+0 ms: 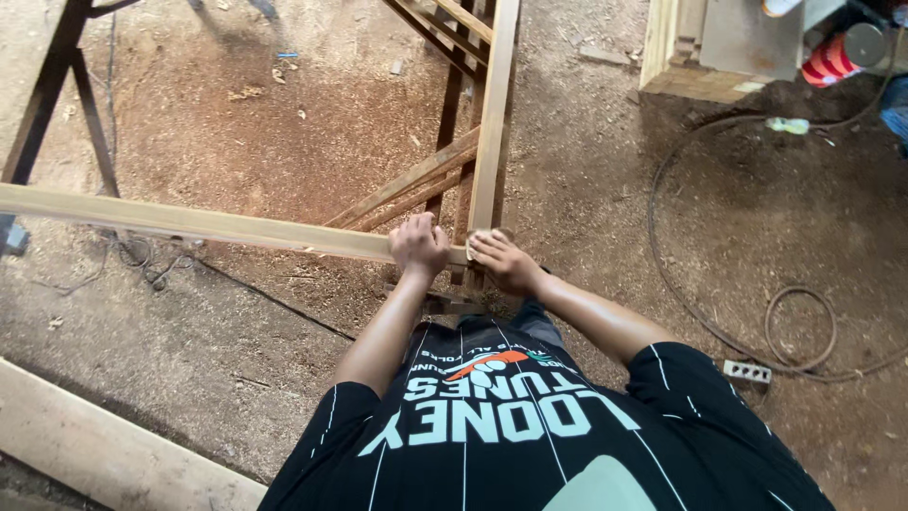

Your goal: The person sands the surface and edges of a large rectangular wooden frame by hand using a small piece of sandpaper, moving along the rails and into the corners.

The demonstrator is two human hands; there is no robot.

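Left hand [419,244]: clenched around the near end of a long slat [189,222], knuckles up, thumb side hidden under it.
Right hand [504,259]: just beside the left, fingers pressed down on a small pale pad [480,237] at the slat's end; can't tell if it's truly gripped or just held flat.
Slat: pale wood, runs from the grip way out to the person's left, lying across a frame [494,114].
Frame: wooden rails and dark braces, stretching straight ahead of the hands.
Floor [284,123]: packed reddish dirt covered in sawdust and little chips, workshop vibe.
Right of the grip: a looped cable [799,326] and a power strip [747,371] on the ground.
Far right ahead: wooden box [695,57].
Near left, behind the grip: a wide plank [104,445] lying on the floor.
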